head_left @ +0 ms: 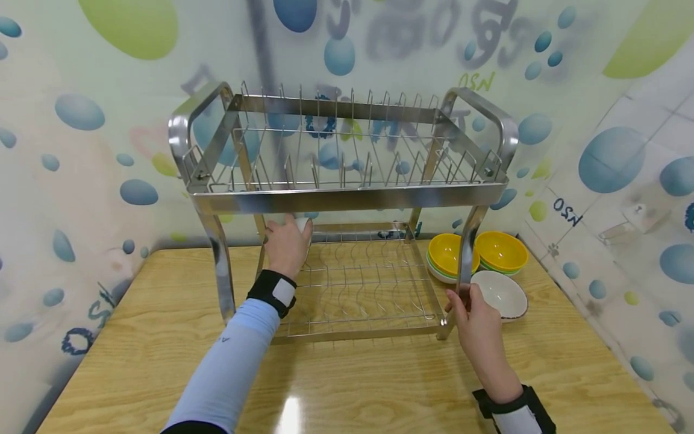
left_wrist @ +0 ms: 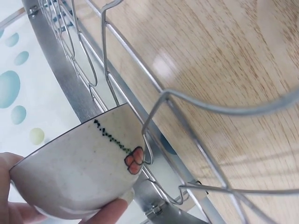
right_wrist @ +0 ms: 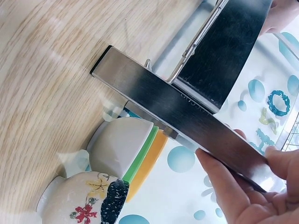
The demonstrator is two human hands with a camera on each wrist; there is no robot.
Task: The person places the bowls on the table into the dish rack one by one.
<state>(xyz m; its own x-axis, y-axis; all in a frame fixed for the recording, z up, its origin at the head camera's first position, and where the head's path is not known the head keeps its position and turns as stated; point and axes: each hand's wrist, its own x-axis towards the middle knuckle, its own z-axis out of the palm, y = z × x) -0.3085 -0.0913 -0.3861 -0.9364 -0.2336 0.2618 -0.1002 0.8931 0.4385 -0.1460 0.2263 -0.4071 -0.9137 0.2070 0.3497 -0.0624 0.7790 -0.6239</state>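
Observation:
A two-tier metal dish rack (head_left: 347, 199) stands on the wooden table (head_left: 347, 386). My left hand (head_left: 287, 247) reaches under the upper tier and holds a small white bowl (left_wrist: 70, 163) with a red flower painted on its side. In the left wrist view the bowl is tilted, its side against the wires (left_wrist: 154, 105) of the lower tier; fingers and thumb grip it from its rim and base. At the front right, my right hand (head_left: 479, 331) grips the rack's upright leg (right_wrist: 154, 102), thumb on one side and fingers on the other.
Right of the rack are two stacks of nested bowls, each topped with yellow: one stack (head_left: 446, 252) partly behind the leg, the other stack (head_left: 501, 250) farther right. A white bowl (head_left: 501, 295) with painted flowers sits in front. A patterned wall (head_left: 347, 54) rises behind.

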